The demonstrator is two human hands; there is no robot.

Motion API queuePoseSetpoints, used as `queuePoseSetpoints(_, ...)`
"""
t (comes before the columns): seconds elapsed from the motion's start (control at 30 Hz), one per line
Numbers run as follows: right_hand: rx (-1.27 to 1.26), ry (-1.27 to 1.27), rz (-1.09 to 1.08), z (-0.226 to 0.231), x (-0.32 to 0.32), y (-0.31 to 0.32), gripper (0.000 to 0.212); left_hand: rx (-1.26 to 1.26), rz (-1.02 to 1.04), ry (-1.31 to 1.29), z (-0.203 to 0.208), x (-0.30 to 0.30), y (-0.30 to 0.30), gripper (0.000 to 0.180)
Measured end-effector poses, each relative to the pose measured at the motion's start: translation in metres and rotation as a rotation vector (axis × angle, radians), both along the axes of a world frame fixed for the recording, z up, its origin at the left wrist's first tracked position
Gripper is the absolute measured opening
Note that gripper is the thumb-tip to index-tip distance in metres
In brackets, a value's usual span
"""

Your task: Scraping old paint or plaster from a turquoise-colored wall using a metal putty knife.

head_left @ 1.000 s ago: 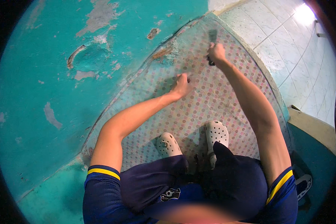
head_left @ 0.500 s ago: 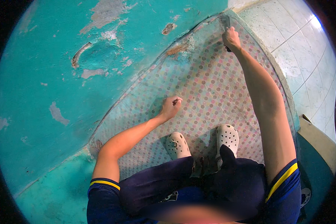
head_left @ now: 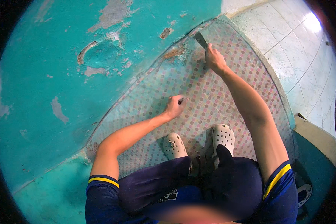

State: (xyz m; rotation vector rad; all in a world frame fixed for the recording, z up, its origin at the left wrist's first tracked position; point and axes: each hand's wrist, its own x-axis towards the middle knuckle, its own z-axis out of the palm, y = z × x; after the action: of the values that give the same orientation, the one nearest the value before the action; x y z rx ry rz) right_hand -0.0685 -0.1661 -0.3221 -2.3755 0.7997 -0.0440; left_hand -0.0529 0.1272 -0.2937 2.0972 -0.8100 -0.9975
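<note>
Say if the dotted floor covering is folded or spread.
Spread: the dotted floor covering lies open under both shoes, out to the teal wall.

The bare right arm (head_left: pixel 247 96) is extended forward with only a slight bend, its bare right hand (head_left: pixel 215 61) clenched. The bare left arm (head_left: pixel 136 131) is bent more sharply and angled inward, the bare left hand (head_left: pixel 174 108) curled loosely.

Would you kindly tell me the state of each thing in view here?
Right hand: closed around the scraper.
Scraper: held, blade toward the wall; contact with the floor covering unclear.
Left hand: curled shut around a small dark item, too small to identify.
Wall: teal paint, peeled in patches.
Floor covering: dotted, laid out, hazy near the wall.
Pale clogs: worn on both feet.
</note>
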Motion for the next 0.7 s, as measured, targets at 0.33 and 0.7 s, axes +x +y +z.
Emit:
queuePoseSetpoints(0.33,-0.356,0.090,-0.091,0.030,-0.029,-0.052,0.046,-0.041,0.045,-0.028,0.028,-0.005,0.021,0.018)
queuePoseSetpoints(0.7,-0.365,0.160,-0.189,0.022,0.015,-0.056,0.043,0.059,0.016,0.032,0.016,-0.009,0.047,0.023)
